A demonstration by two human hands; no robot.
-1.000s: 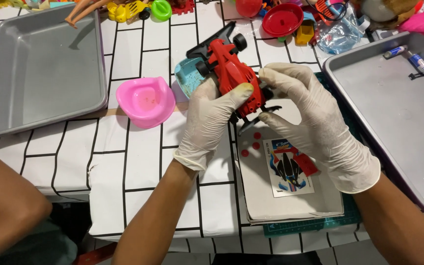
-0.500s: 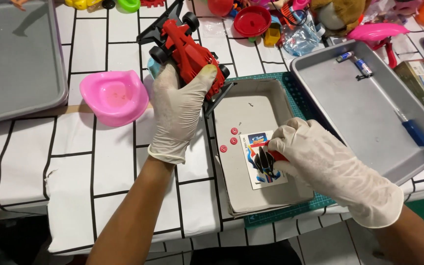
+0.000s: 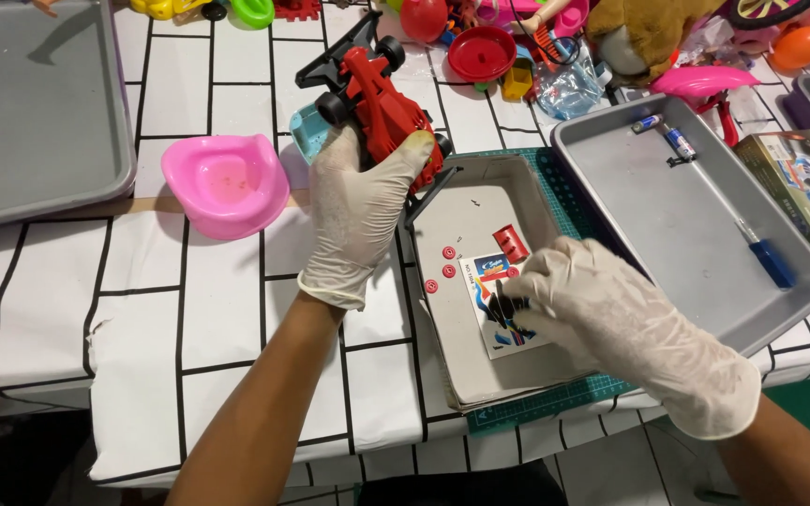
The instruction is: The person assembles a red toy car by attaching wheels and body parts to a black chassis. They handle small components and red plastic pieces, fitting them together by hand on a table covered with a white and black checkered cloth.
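the left hand (image 3: 363,201), in a pale glove, is closed around the middle of a red toy race car (image 3: 382,98), fingers wrapped over its body so the black-wheeled nose and wing stick out beyond the knuckles, away from the person. the car is lifted off the desk (image 3: 208,309), which wears a white cloth with a black grid. just to the left of this hand sits a pink toy potty (image 3: 225,183), and tucked behind the car is a small light-blue piece (image 3: 309,136), partly hidden. farther left, a grey metal tray (image 3: 35,103) lies well apart.

the right hand (image 3: 602,314), gloved too, is curled low over a shallow grey cardboard box lid (image 3: 466,201), its fingertips pinched on a small black part that rests on a sticker sheet (image 3: 499,305) inside the lid; how firmly it grips cannot be told. just beyond the fingertips lies a small red block (image 3: 511,242), and to the left of them three little red discs (image 3: 447,253) lie loose on the lid's floor. the lid rests on a green cutting mat (image 3: 555,398). to the right of this hand stands a second grey tray (image 3: 696,230) holding batteries (image 3: 663,131) and a blue-handled screwdriver (image 3: 769,258). a heap of bright toys (image 3: 536,42) crowds the far edge of the desk.
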